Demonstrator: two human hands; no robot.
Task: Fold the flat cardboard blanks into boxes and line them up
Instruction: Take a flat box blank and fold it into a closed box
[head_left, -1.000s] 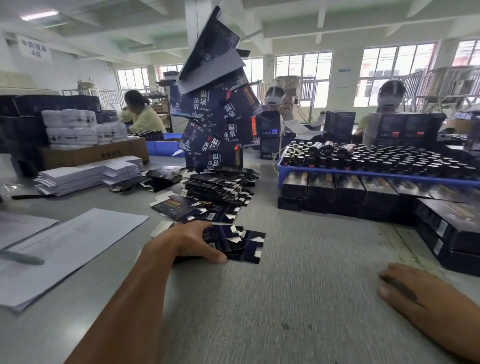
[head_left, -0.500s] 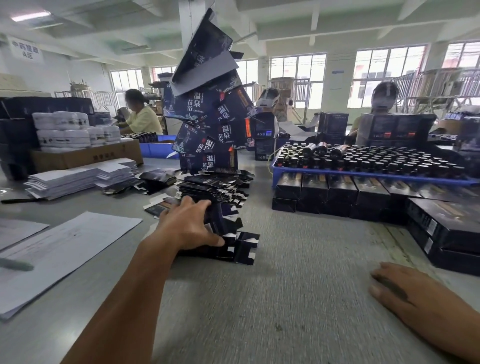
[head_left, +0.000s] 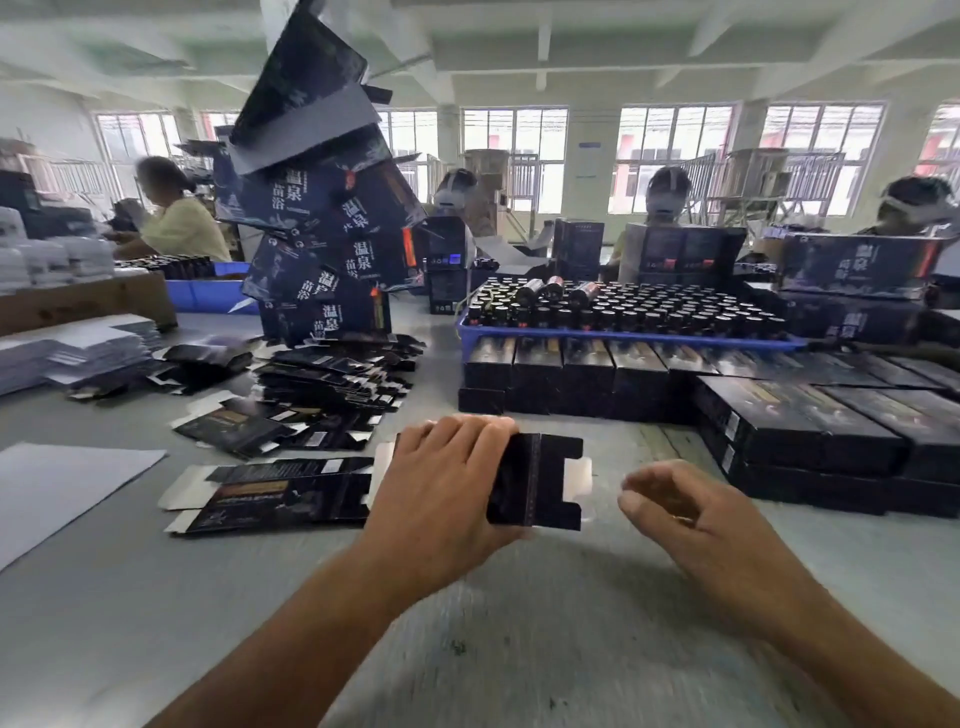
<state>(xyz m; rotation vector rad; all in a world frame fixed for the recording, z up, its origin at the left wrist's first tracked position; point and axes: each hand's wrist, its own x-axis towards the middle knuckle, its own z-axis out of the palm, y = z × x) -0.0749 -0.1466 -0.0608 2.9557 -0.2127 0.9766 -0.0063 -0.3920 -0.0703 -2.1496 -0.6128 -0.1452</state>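
The left hand (head_left: 447, 493) gripped one flat blank (head_left: 535, 483) above the surface (head_left: 519, 623), the right hand (head_left: 691, 519) hung open beside it; finished boxes (head_left: 571, 374) stood lined up, many blanks (head_left: 332, 379) remained unfolded.

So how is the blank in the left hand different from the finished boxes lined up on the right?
The blank is flat, with end flaps spread out; the finished boxes are closed blocks. The left hand holds the blank above the table; the boxes lie stacked in rows. Both are dark printed cardboard.
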